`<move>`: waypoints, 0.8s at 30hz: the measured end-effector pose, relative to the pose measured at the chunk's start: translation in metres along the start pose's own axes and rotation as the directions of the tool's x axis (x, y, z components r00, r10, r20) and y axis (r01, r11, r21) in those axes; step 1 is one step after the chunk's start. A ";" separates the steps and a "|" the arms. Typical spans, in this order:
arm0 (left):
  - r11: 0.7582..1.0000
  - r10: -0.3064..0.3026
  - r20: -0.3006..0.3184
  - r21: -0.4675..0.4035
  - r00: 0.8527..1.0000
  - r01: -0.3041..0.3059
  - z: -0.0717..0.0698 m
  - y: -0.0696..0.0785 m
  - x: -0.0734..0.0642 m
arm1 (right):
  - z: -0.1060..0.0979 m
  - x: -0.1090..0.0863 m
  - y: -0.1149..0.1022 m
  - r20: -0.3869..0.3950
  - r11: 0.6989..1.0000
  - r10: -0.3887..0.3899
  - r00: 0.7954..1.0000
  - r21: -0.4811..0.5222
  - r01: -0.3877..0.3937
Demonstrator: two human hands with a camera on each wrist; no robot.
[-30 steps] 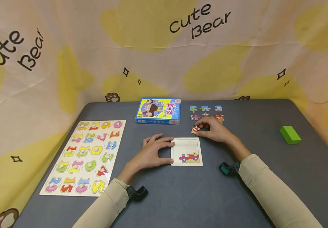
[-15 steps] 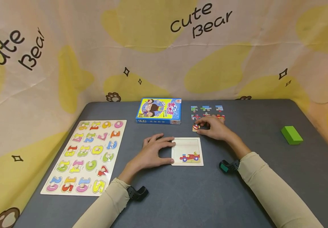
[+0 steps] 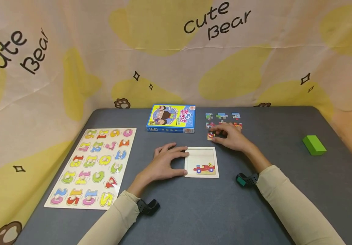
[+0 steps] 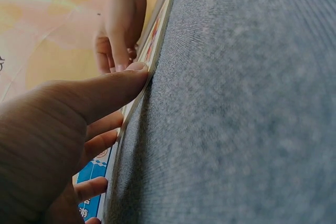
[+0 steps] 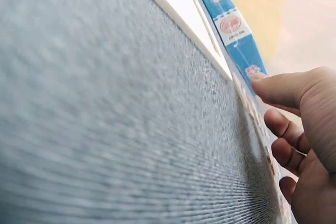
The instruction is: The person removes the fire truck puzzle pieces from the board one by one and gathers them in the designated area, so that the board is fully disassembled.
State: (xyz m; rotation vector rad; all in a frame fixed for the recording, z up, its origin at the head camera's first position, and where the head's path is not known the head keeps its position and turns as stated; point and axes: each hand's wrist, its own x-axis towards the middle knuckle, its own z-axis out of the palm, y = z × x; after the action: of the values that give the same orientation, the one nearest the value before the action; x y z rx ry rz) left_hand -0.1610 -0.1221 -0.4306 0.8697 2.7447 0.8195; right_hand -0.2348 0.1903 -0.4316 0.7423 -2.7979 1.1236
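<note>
My left hand [image 3: 168, 164] reaches over the left edge of a square white puzzle frame [image 3: 198, 153], thumb and fingertips spread along its rim. Inside its lower right part lies a joined puzzle section with a red vehicle [image 3: 204, 169]. Beyond the frame, my right hand [image 3: 230, 137] pinches a small red-and-white puzzle piece [image 3: 210, 135] between thumb and index finger, low on the table. Rows of loose puzzle pieces [image 3: 221, 116] lie just behind that hand, which partly covers them. In the right wrist view the thumb [image 5: 278, 88] and curled fingers show, but the pinched piece is hard to make out.
A number puzzle board [image 3: 91, 166] with knobbed numerals lies on the left of the grey table [image 3: 194, 211]. A blue-and-yellow box [image 3: 171, 118] stands behind the frame. A green block [image 3: 314, 145] sits at the right. Printed cloth hangs behind and left.
My right hand has shifted the pinched piece slightly away from me, closer to the rows of loose pieces. The left hand stays on the frame's edge.
</note>
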 end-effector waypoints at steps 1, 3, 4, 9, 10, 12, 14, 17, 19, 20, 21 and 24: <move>1.000 -0.002 0.002 0.003 1.000 0.002 0.000 0.000 0.000 | 0.000 -0.002 -0.001 0.001 1.000 -0.006 1.000 0.018 0.006; 1.000 -0.007 0.005 0.004 1.000 0.007 0.000 0.000 0.001 | 0.001 -0.005 -0.004 0.014 0.999 -0.020 1.000 0.042 0.020; 1.000 -0.011 0.008 0.006 1.000 0.011 0.001 0.000 0.001 | 0.002 -0.007 -0.006 0.025 0.998 -0.032 0.999 0.054 0.031; 1.000 -0.015 0.013 0.010 1.000 0.015 0.001 0.000 0.002 | 0.005 -0.018 -0.022 0.120 0.989 -0.102 0.988 0.123 0.087; 1.000 -0.012 0.011 0.014 1.000 0.012 0.001 0.000 0.002 | 0.006 -0.020 -0.026 0.144 0.986 -0.120 0.982 0.132 0.101; 1.000 -0.013 0.013 0.018 1.000 0.013 0.001 0.000 0.003 | 0.008 -0.023 -0.034 0.205 0.981 -0.157 0.966 0.149 0.127; 1.000 -0.011 0.009 0.023 1.000 0.011 0.001 0.000 0.003 | 0.010 -0.027 -0.041 0.263 0.978 -0.183 0.947 0.149 0.148; 1.000 -0.008 0.005 0.024 1.000 0.008 0.000 0.001 0.003 | 0.013 -0.031 -0.050 0.328 0.979 -0.198 0.924 0.115 0.168; 1.000 -0.002 0.003 0.020 1.000 0.002 -0.001 0.002 0.002 | 0.015 -0.033 -0.054 0.353 0.980 -0.201 0.914 0.078 0.185; 1.000 0.000 0.002 0.019 1.000 0.000 -0.001 0.002 0.002 | 0.016 -0.034 -0.056 0.361 0.979 -0.203 0.910 0.059 0.195; 1.000 0.002 0.002 0.018 1.000 -0.002 -0.001 0.002 0.002 | 0.017 -0.035 -0.057 0.368 0.978 -0.206 0.907 0.048 0.202; 1.000 0.004 -0.002 0.018 1.000 -0.004 -0.001 0.002 0.001 | 0.018 -0.037 -0.062 0.381 0.978 -0.203 0.902 0.030 0.208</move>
State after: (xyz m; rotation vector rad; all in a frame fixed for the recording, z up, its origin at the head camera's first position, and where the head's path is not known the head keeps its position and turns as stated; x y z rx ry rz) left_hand -0.1617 -0.1205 -0.4284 0.8777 2.7572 0.7985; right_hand -0.1722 0.1550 -0.4124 1.3556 -2.9227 1.0178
